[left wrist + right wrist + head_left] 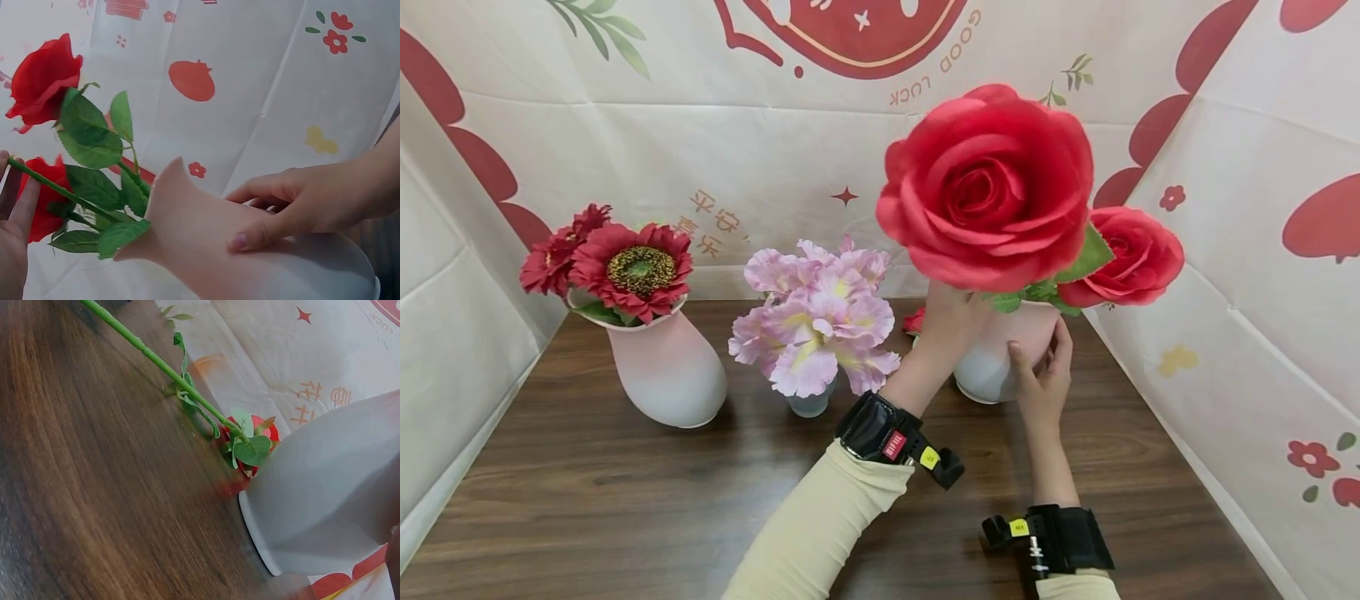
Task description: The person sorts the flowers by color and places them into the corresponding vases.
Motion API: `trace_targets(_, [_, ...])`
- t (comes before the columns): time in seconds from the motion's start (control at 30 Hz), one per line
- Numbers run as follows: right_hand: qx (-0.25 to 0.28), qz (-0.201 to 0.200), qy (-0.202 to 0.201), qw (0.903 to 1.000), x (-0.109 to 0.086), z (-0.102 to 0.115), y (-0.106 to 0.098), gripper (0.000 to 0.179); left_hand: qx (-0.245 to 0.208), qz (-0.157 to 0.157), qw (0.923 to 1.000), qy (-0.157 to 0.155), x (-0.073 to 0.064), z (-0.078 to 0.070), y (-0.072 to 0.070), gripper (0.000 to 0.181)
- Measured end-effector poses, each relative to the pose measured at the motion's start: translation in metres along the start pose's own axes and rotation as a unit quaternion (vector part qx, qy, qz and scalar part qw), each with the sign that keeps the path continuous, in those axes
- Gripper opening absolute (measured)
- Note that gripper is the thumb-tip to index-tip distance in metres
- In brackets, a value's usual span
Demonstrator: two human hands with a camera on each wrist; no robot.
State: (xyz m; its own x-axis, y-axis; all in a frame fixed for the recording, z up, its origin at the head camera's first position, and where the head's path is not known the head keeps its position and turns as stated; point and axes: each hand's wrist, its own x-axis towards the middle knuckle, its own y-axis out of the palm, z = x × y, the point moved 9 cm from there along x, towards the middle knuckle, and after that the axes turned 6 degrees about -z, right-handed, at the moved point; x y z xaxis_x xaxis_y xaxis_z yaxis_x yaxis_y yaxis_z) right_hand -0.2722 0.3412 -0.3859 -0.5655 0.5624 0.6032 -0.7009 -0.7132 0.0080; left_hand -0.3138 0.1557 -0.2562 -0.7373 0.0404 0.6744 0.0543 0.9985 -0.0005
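Note:
A pink-and-white vase [996, 358] stands at the right with red artificial roses in its mouth. My right hand [1045, 383] grips its body, with the thumb on the near side in the left wrist view. Above the rim my left hand [951, 321] pinches the green stem [59, 195] of a rose, whose lower end goes into the vase mouth. The large red rose [992, 187] hides part of that hand in the head view. Another rose [1117, 254] leans out to the right. Beyond the vase, a rose with a long stem [150, 356] lies on the table.
To the left stand a small vase of pale purple flowers [816, 321] and a pink-and-white vase [670, 367] with dark red flowers [632, 271]. Printed white cloth [647, 150] surrounds the brown wooden table [640, 508] at the back and sides.

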Motion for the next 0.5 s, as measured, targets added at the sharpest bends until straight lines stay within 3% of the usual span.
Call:
trace_targets(0.1, [-0.002, 0.0, 0.002, 1.0, 0.0, -0.001, 0.0, 0.067, 0.027, 0.001, 0.998, 0.057, 0.004, -0.002, 0.007, 0.027])
trace_targets(0.2, [-0.008, -0.001, 0.006, 0.9999, 0.001, -0.001, 0.0, 0.068, 0.044, 0.009, 0.9954, 0.085, 0.007, 0.002, 0.016, 0.037])
trace_targets(0.37, [-0.012, -0.002, 0.013, 0.9998, 0.001, -0.002, 0.001, 0.068, 0.03, 0.042, 0.9974, 0.05, 0.01, 0.021, 0.032, 0.022])
trace_targets(0.5, [-0.013, -0.001, 0.016, 0.9998, 0.001, -0.004, 0.001, 0.068, 0.065, 0.061, 0.996, 0.009, 0.012, 0.034, 0.042, 0.022])
